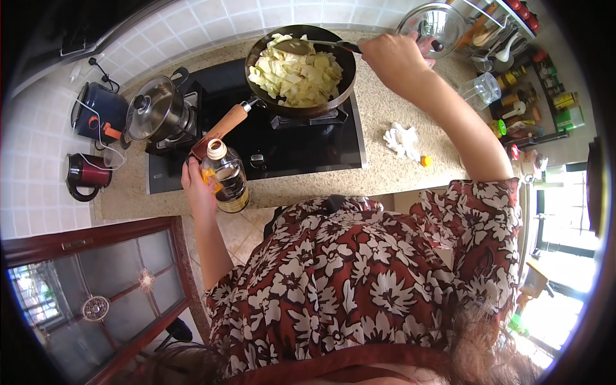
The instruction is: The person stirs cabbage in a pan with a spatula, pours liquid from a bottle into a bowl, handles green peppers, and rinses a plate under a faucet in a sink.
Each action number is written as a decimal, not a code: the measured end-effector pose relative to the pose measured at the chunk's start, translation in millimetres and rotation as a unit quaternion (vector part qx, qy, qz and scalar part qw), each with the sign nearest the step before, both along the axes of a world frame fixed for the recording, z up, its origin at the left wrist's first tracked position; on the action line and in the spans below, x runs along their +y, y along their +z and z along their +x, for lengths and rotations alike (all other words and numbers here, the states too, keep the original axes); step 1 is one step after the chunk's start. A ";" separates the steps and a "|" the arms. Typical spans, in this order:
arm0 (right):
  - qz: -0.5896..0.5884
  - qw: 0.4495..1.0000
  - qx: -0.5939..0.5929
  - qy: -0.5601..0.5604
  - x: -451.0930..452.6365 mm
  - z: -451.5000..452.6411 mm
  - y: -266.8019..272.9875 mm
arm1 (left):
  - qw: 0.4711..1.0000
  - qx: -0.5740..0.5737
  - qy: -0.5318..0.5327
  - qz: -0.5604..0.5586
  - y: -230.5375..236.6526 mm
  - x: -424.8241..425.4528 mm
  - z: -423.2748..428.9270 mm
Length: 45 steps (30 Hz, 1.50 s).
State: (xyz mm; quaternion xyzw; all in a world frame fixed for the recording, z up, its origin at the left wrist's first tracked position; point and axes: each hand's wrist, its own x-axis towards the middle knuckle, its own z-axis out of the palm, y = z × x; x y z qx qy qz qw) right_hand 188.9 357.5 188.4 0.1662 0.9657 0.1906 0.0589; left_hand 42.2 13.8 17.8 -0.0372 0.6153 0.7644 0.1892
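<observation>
My left hand [196,185] grips the yellow handle of an uncapped bottle [232,175] with dark liquid inside, held upright at the front of the hob. Just beyond the bottle is the wooden handle [226,124] of a wok [350,79]; whether my fingers touch it too, I cannot tell. Chopped cabbage [293,77] fills much of the wok. My right hand [397,60] is closed around the black handle of a metal spatula [294,46], whose head rests on the cabbage at the far side. A yellow cap [426,161] lies on the counter beside crumpled white tissue [402,140].
A lidded steel pot [156,108] occupies the left burner of the black gas hob [303,149]. Left of it are a dark blue appliance [98,113] and a red kettle [91,175]. A glass lid [428,31], clear jar [481,91] and spice rack [544,103] stand right.
</observation>
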 end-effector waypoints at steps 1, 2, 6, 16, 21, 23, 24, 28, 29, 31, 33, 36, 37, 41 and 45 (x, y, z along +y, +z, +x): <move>-0.008 0.998 -0.054 -0.037 -1.0 -1.6 -6.4 | 1.000 0.000 -0.003 -0.002 0.7 1.5 1.6; -0.038 0.996 -0.058 -0.057 -3.3 -1.1 -17.8 | 1.000 -0.006 0.016 -0.004 2.9 3.7 3.5; -0.077 0.994 -0.063 0.038 9.9 30.9 -78.3 | 1.000 -0.002 -0.008 0.008 2.0 6.8 -3.4; -0.054 0.991 0.065 0.103 8.4 71.4 26.8 | 1.000 0.000 0.005 0.000 -7.2 3.3 -7.6; -0.066 0.994 -0.056 0.063 -11.2 44.4 -9.7 | 1.000 -0.004 -0.017 0.010 -4.1 7.1 -7.5; -0.119 0.993 0.016 -0.002 8.1 40.4 -21.8 | 1.000 -0.016 -0.004 0.010 0.5 13.7 0.8; -0.118 0.993 0.017 0.002 12.7 41.9 -20.7 | 0.999 -0.028 0.015 0.009 2.2 15.0 3.4; -0.185 0.976 0.098 -0.059 22.7 43.0 -15.9 | 1.000 -0.004 -0.014 0.010 6.5 10.7 5.3; -0.191 0.973 0.100 -0.077 23.5 41.1 -16.7 | 1.000 -0.002 -0.014 0.011 8.6 9.9 6.1; -0.186 0.972 0.109 -0.093 24.6 34.3 -24.1 | 1.000 -0.021 0.002 0.000 10.9 10.0 7.3; -0.182 0.970 0.118 -0.114 29.1 31.2 -38.6 | 1.000 -0.016 -0.008 0.003 13.1 12.6 6.8; -0.217 0.955 0.142 -0.141 36.3 28.1 -61.8 | 0.999 -0.015 -0.035 0.004 6.8 14.4 7.6; -0.218 0.955 0.141 -0.141 38.5 29.5 -69.7 | 0.999 -0.017 -0.027 0.000 4.6 14.4 8.1; -0.199 0.952 0.213 0.095 51.7 43.6 -93.7 | 1.000 -0.002 -0.016 0.001 6.3 15.2 10.2; -0.136 0.979 0.081 0.130 42.3 59.7 -56.1 | 1.000 -0.002 -0.018 -0.005 -1.3 6.5 7.0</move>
